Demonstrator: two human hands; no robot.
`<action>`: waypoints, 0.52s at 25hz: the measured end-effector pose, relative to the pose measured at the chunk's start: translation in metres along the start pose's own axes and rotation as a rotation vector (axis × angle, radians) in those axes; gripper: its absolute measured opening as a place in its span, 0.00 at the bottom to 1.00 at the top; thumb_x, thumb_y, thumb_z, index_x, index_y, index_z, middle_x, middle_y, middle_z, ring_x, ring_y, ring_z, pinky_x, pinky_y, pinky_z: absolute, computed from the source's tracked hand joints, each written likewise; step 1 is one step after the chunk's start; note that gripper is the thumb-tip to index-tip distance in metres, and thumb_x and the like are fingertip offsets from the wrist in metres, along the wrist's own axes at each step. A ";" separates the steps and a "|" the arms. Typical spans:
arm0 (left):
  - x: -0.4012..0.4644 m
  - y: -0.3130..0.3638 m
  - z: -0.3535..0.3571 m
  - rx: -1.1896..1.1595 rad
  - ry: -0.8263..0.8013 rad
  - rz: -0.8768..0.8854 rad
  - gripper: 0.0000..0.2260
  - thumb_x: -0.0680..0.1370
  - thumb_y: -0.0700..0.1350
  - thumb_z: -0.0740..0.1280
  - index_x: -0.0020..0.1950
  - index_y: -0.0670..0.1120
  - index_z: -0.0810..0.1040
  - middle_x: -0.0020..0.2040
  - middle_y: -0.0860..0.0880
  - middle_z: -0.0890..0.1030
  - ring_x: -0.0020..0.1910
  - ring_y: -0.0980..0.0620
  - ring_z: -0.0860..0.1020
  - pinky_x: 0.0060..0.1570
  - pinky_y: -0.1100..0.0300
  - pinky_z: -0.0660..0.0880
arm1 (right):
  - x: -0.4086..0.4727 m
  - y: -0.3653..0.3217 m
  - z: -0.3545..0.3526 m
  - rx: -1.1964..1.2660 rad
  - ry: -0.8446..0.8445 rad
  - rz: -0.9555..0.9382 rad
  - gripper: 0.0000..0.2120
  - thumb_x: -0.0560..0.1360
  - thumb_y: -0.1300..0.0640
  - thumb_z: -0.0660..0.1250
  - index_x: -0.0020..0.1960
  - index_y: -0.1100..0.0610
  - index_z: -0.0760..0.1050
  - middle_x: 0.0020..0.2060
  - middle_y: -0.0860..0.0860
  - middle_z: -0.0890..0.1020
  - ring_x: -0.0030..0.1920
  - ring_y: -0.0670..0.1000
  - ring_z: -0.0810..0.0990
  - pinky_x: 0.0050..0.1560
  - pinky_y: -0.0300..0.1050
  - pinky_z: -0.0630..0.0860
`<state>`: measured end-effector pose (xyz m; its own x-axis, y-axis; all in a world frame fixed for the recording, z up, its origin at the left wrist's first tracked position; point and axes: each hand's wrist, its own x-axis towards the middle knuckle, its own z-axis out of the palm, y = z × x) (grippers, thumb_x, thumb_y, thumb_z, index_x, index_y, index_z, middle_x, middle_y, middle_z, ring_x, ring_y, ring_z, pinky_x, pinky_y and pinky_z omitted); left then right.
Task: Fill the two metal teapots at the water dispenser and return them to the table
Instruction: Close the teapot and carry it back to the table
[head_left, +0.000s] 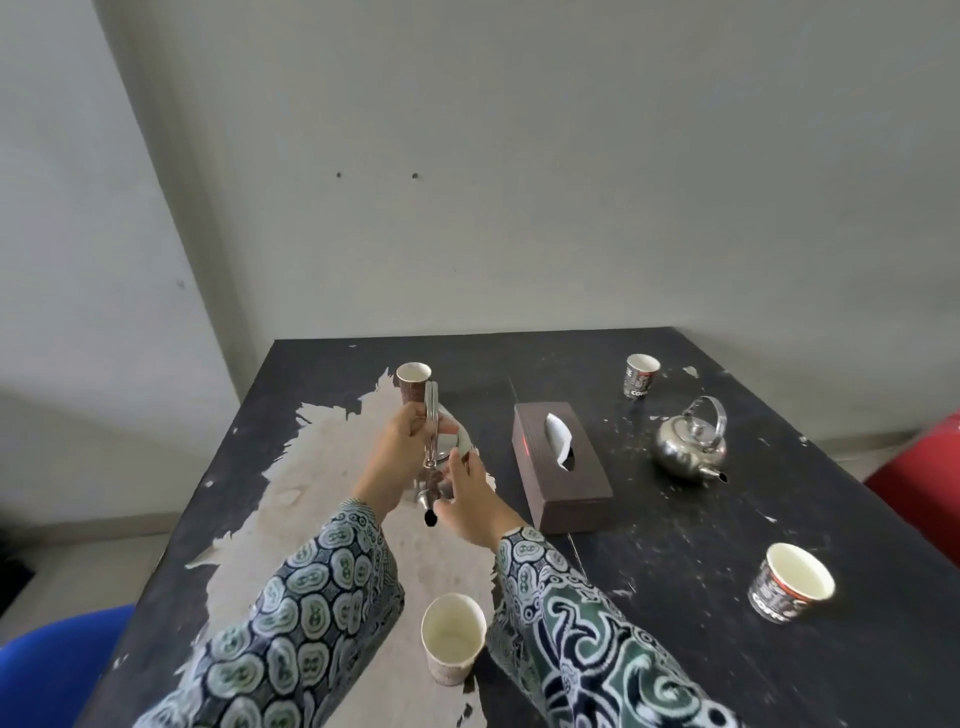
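Note:
A metal teapot (434, 486) stands on the worn patch at the middle left of the black table (675, 545), its spout toward me. My left hand (397, 447) is closed around its upright handle. My right hand (467, 491) is beside the pot and its fingers pinch the lid (464, 441), which is tilted up off the opening. My hands hide most of the pot's body. A second metal teapot (688, 447) stands alone at the right, lid on, handle raised, spout pointing toward me and right.
A dark tissue box (558, 470) lies between the two teapots. Several paper cups stand around: far left (413, 382), far right (640, 375), near right (789, 582), near middle (451, 644). A blue chair (47, 670) is lower left, something red (919, 467) at the right edge.

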<state>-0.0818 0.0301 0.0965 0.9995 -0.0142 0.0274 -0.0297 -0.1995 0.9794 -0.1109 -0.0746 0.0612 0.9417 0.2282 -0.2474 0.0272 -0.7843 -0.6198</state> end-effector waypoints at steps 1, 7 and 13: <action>0.008 -0.012 0.003 -0.016 0.009 -0.030 0.08 0.80 0.37 0.55 0.46 0.46 0.71 0.49 0.43 0.80 0.43 0.52 0.77 0.37 0.65 0.73 | 0.010 0.007 0.003 -0.021 -0.024 -0.008 0.34 0.79 0.57 0.55 0.73 0.63 0.37 0.74 0.63 0.41 0.74 0.62 0.52 0.73 0.56 0.55; 0.034 -0.068 0.012 -0.022 0.045 -0.116 0.06 0.80 0.36 0.54 0.50 0.41 0.70 0.44 0.48 0.79 0.39 0.54 0.75 0.24 0.71 0.72 | 0.045 0.039 0.028 -0.035 -0.154 0.002 0.46 0.74 0.49 0.65 0.73 0.56 0.32 0.74 0.56 0.33 0.74 0.56 0.58 0.70 0.52 0.62; 0.054 -0.105 0.005 0.009 0.043 -0.214 0.10 0.81 0.38 0.54 0.43 0.48 0.70 0.41 0.49 0.79 0.41 0.49 0.74 0.39 0.57 0.70 | 0.070 0.047 0.050 -0.029 -0.168 0.031 0.46 0.74 0.50 0.65 0.73 0.57 0.33 0.74 0.55 0.33 0.73 0.56 0.60 0.68 0.53 0.65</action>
<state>-0.0252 0.0452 -0.0062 0.9824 0.0713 -0.1724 0.1835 -0.2023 0.9620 -0.0601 -0.0669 -0.0223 0.8732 0.2948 -0.3882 0.0111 -0.8082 -0.5888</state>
